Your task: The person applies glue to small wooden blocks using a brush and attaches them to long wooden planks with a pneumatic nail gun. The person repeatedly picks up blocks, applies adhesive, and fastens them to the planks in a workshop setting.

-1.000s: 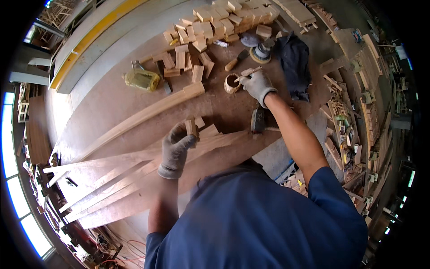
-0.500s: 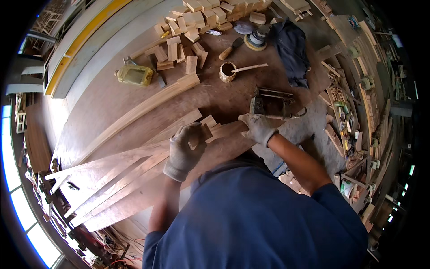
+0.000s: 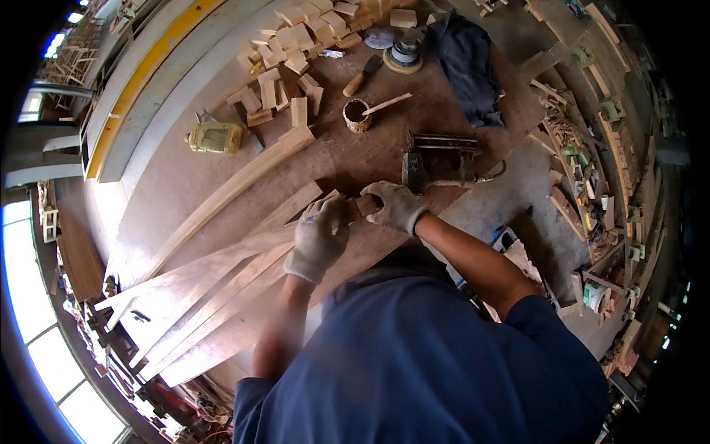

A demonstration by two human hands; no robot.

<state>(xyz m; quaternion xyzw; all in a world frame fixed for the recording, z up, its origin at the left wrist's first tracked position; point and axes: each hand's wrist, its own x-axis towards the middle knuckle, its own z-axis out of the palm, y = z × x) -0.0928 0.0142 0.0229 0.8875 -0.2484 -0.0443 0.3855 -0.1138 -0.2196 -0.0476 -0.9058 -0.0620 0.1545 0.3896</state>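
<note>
My left hand [image 3: 318, 240], in a pale work glove, curls its fingers around a small wooden block [image 3: 345, 212], mostly hidden by the glove. To its right, my gloved right hand [image 3: 397, 208] closes over the end of a wooden strip [image 3: 364, 206] that shows between the two hands. Whether block and strip touch is hard to make out. Several long pale wooden strips [image 3: 222, 275] fan out to the left under and beside my left hand. Just beyond my right hand lies a nail gun [image 3: 416, 172] on the table.
Farther back on the brown table [image 3: 347, 159] stand a glue pot [image 3: 356, 118] with a stick, a brush [image 3: 362, 76], a sander [image 3: 404, 56] and a dark cloth [image 3: 466, 70]. Wooden blocks [image 3: 296, 37] are heaped behind. A yellowish plastic bottle [image 3: 215, 138] lies left, near a curved wooden piece [image 3: 237, 185].
My right hand has moved left, away from beside the nail gun, onto the strip's end close to my left hand. The left hand keeps its grip on the block. The view has shifted slightly.
</note>
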